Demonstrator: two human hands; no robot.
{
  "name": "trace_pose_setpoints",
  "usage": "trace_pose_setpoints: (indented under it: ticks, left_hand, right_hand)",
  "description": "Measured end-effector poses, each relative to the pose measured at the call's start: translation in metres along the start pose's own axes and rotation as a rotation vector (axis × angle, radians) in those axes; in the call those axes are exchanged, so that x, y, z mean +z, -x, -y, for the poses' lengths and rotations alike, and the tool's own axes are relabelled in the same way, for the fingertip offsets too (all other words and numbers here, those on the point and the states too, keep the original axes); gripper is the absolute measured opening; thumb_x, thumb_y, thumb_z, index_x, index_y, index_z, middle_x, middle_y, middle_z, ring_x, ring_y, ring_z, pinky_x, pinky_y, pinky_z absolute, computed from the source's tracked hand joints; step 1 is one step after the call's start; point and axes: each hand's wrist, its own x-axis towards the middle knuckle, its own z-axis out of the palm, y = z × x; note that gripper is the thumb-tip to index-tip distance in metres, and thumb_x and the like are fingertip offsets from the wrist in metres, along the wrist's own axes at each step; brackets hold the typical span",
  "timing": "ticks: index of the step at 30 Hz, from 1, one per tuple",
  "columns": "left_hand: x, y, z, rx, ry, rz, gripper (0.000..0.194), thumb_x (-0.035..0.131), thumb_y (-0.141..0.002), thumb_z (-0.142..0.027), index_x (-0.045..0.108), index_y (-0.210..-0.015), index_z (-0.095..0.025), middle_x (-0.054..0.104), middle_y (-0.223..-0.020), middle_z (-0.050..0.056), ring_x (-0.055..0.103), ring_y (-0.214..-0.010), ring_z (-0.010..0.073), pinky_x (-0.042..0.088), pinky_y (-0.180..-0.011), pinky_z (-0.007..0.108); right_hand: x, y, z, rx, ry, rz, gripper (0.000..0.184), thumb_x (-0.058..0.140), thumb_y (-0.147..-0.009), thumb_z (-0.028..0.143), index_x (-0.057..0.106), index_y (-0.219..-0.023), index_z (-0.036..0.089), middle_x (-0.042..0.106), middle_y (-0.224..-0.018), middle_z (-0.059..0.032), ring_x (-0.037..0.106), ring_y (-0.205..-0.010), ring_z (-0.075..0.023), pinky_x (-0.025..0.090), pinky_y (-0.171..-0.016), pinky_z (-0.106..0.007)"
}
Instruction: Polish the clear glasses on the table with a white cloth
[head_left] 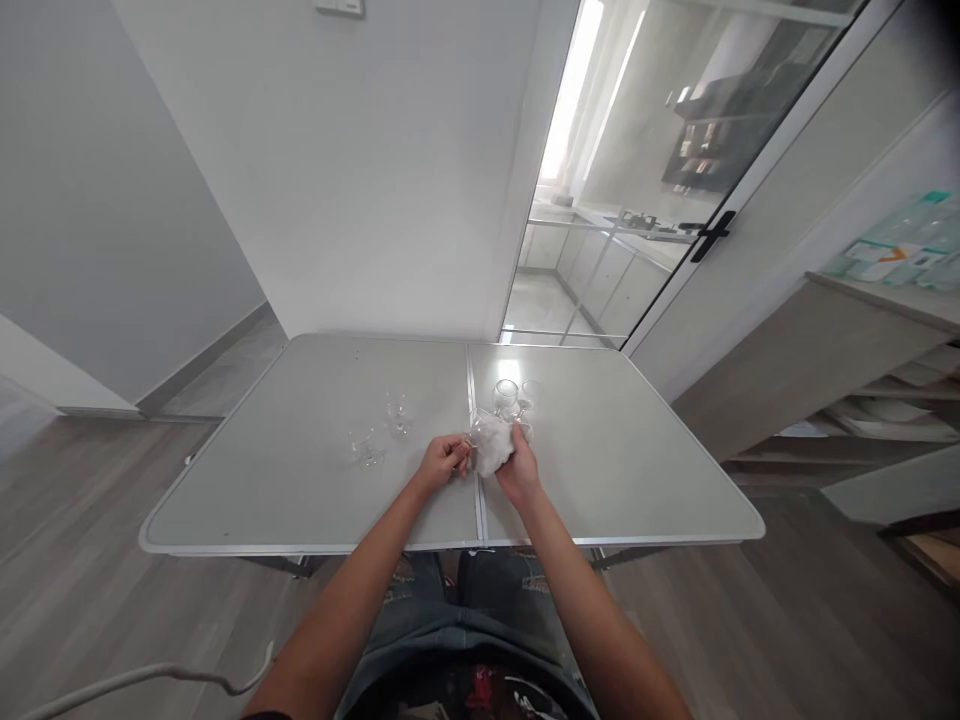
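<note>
Over the middle seam of the table, my left hand (445, 460) is closed, pinching the stem or foot end of a clear stemmed glass (478, 426). My right hand (519, 468) is wrapped round a crumpled white cloth (492, 448), which lies against the glass's bowl and covers much of it. Whether it is fabric or tissue I cannot tell. Just beyond my right hand stand two more stemmed glasses, one a wine glass (506, 392) with its rim up. To the left are two other clear glasses, a nearer glass (367, 452) and a farther glass (400, 416).
The pale folding table (247, 470) has a metal edge and a centre seam. Behind it rise a white wall (360, 180) and a glass door (600, 230) with a black handle. At right, a shelf unit (825, 360) carries plastic bottles (900, 245). A white cable (165, 670) hangs at lower left.
</note>
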Motion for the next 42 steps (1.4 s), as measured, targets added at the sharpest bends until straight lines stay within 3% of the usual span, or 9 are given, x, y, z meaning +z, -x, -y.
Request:
trace_pose_setpoints:
  ticks: [7,13,17,22,27,32,37,39,42]
  left_hand:
    - [-0.001,0.001,0.001,-0.003,-0.048,0.062,0.046,0.057,-0.091,-0.057,0.055,-0.072,-0.015,0.05,-0.051,-0.004,0.055,-0.045,0.0109,0.036,-0.048,0.021]
    - [-0.002,0.002,0.007,-0.003,-0.01,0.107,0.048,0.059,-0.09,-0.057,0.05,-0.065,-0.016,0.047,-0.053,-0.004,0.052,-0.045,0.0097,0.039,-0.047,0.022]
    - [-0.002,0.002,0.009,0.006,-0.048,0.098,0.048,0.06,-0.089,-0.056,0.051,-0.066,-0.015,0.047,-0.052,-0.004,0.05,-0.046,0.0091,0.038,-0.047,0.021]
    - [0.002,0.002,0.005,-0.016,-0.056,0.072,0.046,0.06,-0.089,-0.055,0.054,-0.067,-0.015,0.047,-0.051,-0.004,0.048,-0.043,0.0091,0.037,-0.046,0.022]
    - [0.0,0.004,0.005,-0.004,-0.131,-0.048,0.038,0.064,-0.083,-0.041,0.054,-0.056,-0.016,0.054,-0.049,0.0,0.052,-0.048,0.0123,0.04,-0.05,0.024]
    - [-0.004,0.002,0.005,0.062,-0.202,-0.195,0.016,0.067,-0.069,-0.024,0.059,-0.059,-0.014,0.063,-0.059,0.002,0.051,-0.056,0.0126,0.039,-0.053,0.023]
    - [-0.004,0.0,0.001,0.085,-0.113,-0.204,0.019,0.067,-0.073,-0.031,0.061,-0.067,-0.013,0.065,-0.069,0.003,0.052,-0.062,0.0132,0.043,-0.06,0.025]
    - [-0.002,-0.001,-0.001,0.059,-0.089,-0.148,0.028,0.068,-0.077,-0.04,0.062,-0.071,-0.013,0.063,-0.065,0.003,0.053,-0.06,0.0134,0.043,-0.059,0.026]
    - [0.0,0.0,-0.005,0.032,-0.048,-0.092,0.041,0.059,-0.088,-0.054,0.064,-0.082,-0.013,0.061,-0.059,0.002,0.055,-0.058,0.0137,0.043,-0.06,0.026]
  right_hand:
    - [0.033,-0.007,0.024,-0.182,0.14,0.033,0.043,0.057,-0.089,0.06,0.069,-0.105,0.022,0.072,-0.103,-0.0048,0.067,-0.093,-0.0196,0.055,-0.075,-0.031]
    - [0.053,0.002,0.056,-0.529,1.035,0.5,0.019,0.052,-0.089,0.024,0.07,-0.093,0.021,0.069,-0.091,-0.0036,0.062,-0.084,-0.019,0.048,-0.078,-0.032]
    - [0.059,0.005,0.074,-0.701,1.449,0.734,0.037,0.048,-0.074,0.005,0.067,-0.101,0.022,0.068,-0.102,-0.0047,0.06,-0.092,-0.0207,0.047,-0.083,-0.034]
    - [0.075,0.012,0.076,-0.95,1.544,0.635,0.056,0.049,-0.082,0.007,0.057,-0.135,0.024,0.048,-0.147,-0.0102,0.045,-0.13,-0.0271,0.038,-0.106,-0.043]
    - [0.073,0.017,0.058,-0.965,1.838,0.818,0.048,0.058,-0.087,0.014,0.058,-0.134,0.025,0.066,-0.12,-0.0114,0.055,-0.12,-0.0284,0.024,-0.117,-0.054]
    - [0.047,0.019,0.043,-1.028,1.622,0.887,0.043,0.05,-0.09,0.009,0.062,-0.128,0.025,0.068,-0.126,-0.0075,0.05,-0.135,-0.0248,0.016,-0.124,-0.056]
    - [0.026,0.032,0.035,-0.881,1.359,0.898,0.04,0.049,-0.092,0.012,0.064,-0.126,0.028,0.064,-0.135,-0.0048,0.049,-0.138,-0.0223,0.017,-0.124,-0.055]
    - [0.019,0.039,0.024,-0.824,1.163,0.713,0.029,0.053,-0.094,0.022,0.068,-0.117,0.029,0.068,-0.13,-0.0041,0.053,-0.134,-0.0231,0.018,-0.124,-0.054]
    - [0.006,0.042,0.005,-0.683,0.631,0.132,0.028,0.052,-0.095,0.043,0.069,-0.111,0.026,0.068,-0.126,-0.0056,0.055,-0.13,-0.0233,0.033,-0.118,-0.047]
